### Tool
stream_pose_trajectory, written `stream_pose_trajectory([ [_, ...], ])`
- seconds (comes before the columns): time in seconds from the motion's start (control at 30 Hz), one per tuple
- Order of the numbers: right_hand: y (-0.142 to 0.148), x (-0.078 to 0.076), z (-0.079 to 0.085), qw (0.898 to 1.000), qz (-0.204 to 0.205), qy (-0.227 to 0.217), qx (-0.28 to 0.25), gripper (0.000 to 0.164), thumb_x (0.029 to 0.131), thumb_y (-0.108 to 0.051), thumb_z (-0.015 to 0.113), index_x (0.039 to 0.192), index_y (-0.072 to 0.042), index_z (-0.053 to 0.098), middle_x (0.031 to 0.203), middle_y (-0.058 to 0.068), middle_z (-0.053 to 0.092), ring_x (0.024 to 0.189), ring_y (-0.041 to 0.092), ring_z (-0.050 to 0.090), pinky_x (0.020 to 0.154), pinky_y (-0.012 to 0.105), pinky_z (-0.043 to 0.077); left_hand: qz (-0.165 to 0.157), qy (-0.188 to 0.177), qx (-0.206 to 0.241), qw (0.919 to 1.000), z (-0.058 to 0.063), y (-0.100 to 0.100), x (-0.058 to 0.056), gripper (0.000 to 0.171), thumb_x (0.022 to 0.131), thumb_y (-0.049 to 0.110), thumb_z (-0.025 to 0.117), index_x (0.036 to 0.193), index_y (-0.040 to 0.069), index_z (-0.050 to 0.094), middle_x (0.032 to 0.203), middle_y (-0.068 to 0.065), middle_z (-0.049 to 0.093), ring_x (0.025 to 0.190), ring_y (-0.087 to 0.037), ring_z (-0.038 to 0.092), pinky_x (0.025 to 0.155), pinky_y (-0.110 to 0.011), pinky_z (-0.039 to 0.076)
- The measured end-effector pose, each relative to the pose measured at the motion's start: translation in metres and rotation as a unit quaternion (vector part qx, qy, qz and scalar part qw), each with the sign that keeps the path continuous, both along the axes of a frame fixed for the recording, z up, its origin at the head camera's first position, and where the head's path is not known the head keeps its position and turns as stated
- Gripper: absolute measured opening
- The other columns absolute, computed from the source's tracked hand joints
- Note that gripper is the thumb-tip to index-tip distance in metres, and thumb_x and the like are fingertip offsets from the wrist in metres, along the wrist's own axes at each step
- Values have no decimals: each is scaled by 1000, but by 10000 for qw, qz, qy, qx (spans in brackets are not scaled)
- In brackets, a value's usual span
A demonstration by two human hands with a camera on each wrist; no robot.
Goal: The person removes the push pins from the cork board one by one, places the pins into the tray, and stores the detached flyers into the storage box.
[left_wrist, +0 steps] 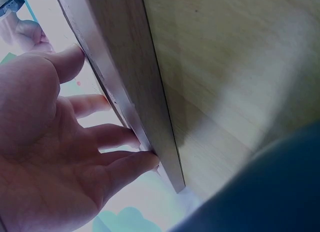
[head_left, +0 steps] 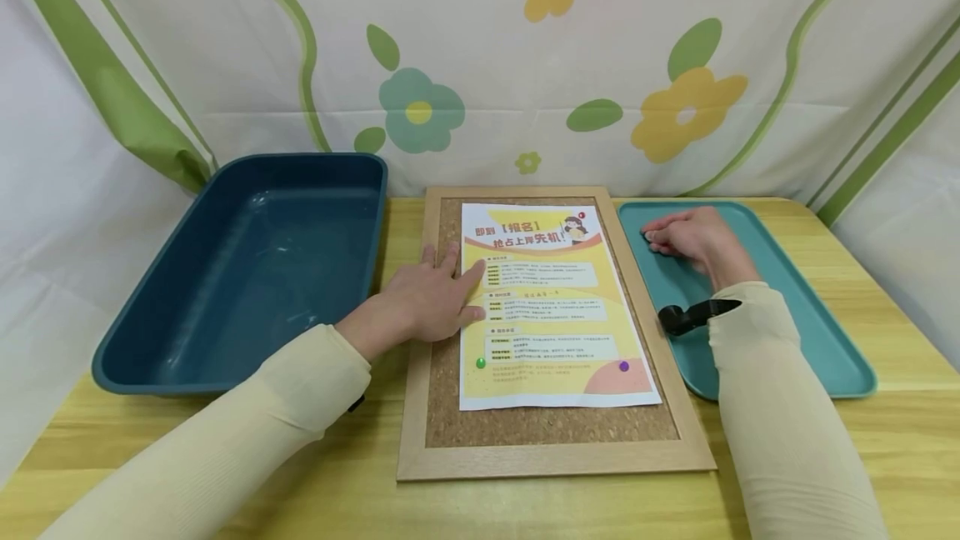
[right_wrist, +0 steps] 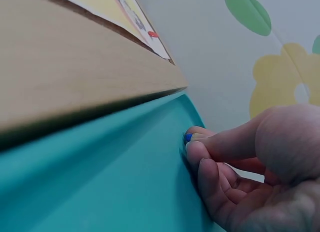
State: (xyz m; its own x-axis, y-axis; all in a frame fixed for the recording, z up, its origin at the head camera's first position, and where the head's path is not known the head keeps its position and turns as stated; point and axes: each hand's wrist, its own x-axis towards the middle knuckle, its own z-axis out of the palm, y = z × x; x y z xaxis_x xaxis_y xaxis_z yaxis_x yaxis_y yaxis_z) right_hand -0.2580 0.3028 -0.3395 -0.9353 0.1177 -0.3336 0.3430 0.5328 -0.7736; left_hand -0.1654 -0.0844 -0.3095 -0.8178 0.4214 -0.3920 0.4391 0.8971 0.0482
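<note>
A printed paper poster (head_left: 551,340) lies on a wood-framed cork board (head_left: 555,430). Three pushpins sit on it: a red pushpin (head_left: 582,215) at top right, a green pushpin (head_left: 481,362) at lower left and a purple pushpin (head_left: 624,366) at lower right. My left hand (head_left: 427,300) rests with fingers spread across the board's left side, fingertips on the frame and the poster's left edge. Over the far left part of the teal tray (head_left: 795,348), my right hand (head_left: 693,238) pinches a small blue pushpin (right_wrist: 188,137) between thumb and fingertips.
A deep dark-blue bin (head_left: 150,386) stands left of the board. The teal tray lies close along the board's right side. Behind everything hangs a white flowered curtain (head_left: 487,48), and all stands on a wooden table (head_left: 555,511).
</note>
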Motion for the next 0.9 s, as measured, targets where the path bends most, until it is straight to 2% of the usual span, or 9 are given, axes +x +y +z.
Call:
stream_pose_trajectory([
  [0.23,-1,-2,-4,9996,201,20,-189,41,109,-13,60,147,3,61,91,-17,69,78,-5,67,75,18,57,23,-13,-51,10000,1,-3,0,75,112,56,41,173,23,14,178,-24,4,161,-55,11,118,-60,44],
  [0.43,-6,-4,-6,9990,214,64,-382,43,108,-11,59,148,4,58,90,-18,70,77,-4,66,73,18,57,66,-22,-72,9999,2,-7,2,74,112,56,41,173,22,14,177,-24,4,161,-55,11,117,-59,45],
  [0.63,-1,-6,-9,9948,399,71,-936,48,109,-8,57,154,8,49,87,-18,71,76,-2,65,73,17,56,68,10,-117,9999,2,-7,1,74,112,56,41,173,23,14,178,-23,4,161,-55,11,117,-60,45],
  [0.7,5,-5,-8,9929,445,43,-1101,45,110,-8,56,153,4,50,87,-18,70,76,-2,65,73,16,56,33,15,-74,10000,2,-5,0,74,112,56,41,173,23,14,178,-23,4,161,-55,10,118,-60,44],
  [0.77,11,-3,-6,9906,440,15,-1298,37,110,-9,56,146,-6,59,87,-18,71,77,-1,66,74,16,56,4,0,-31,10000,1,-3,-1,75,112,56,41,173,23,14,178,-23,4,161,-55,10,119,-60,43],
  [0.83,17,-2,-4,9872,398,-52,-1546,26,110,-8,56,129,-17,71,88,-16,72,78,0,67,74,16,56,-13,-30,7,10000,1,-1,-1,75,112,56,40,173,23,13,178,-23,4,162,-54,9,119,-59,44],
  [0.9,21,-1,-2,9829,378,-125,-1799,27,109,-9,58,110,-28,77,89,-14,73,79,1,67,75,17,56,2,-59,7,10000,0,0,-2,75,112,56,40,173,23,13,178,-23,4,162,-54,8,117,-58,46],
])
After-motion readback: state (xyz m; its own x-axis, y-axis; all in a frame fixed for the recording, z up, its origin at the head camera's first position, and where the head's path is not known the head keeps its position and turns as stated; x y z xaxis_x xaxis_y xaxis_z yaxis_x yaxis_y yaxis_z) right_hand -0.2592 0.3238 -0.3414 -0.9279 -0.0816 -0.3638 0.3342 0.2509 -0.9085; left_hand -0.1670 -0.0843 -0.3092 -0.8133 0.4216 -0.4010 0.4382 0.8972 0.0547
